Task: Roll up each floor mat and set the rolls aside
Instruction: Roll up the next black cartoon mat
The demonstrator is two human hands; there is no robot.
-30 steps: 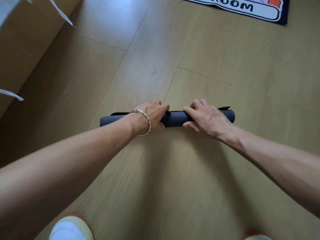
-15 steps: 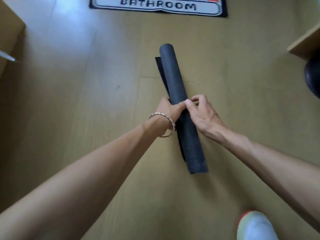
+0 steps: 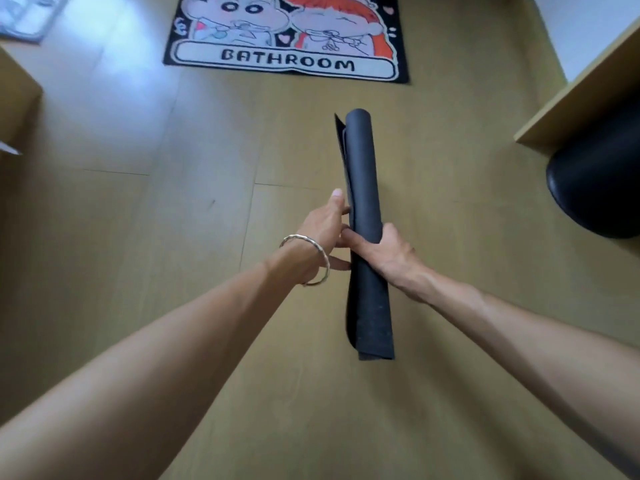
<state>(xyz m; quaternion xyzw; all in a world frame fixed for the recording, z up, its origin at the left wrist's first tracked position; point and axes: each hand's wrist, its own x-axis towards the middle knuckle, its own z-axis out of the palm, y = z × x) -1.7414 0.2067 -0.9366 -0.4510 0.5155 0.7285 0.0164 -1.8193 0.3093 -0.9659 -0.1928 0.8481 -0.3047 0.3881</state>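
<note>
Fingers (image 3: 356, 239) of right hand (image 3: 391, 254) grip dark roll (image 3: 363, 161); bathroom mat (image 3: 287, 60) ahead, stool (image 3: 595, 188) right.

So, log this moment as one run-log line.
right hand: grips rolled mat | left hand: touches its side | BATHROOM mat: flat

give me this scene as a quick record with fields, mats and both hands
roll: dark mat rolled into a tube, pointing away from the person, loose edge along its left side
right: right hand wrapped round the roll's middle
left: left hand against the roll's left side, grip unclear
unrolled: bathroom mat lying flat on the wooden floor beyond the roll
nearby: black round seat at the right
</note>
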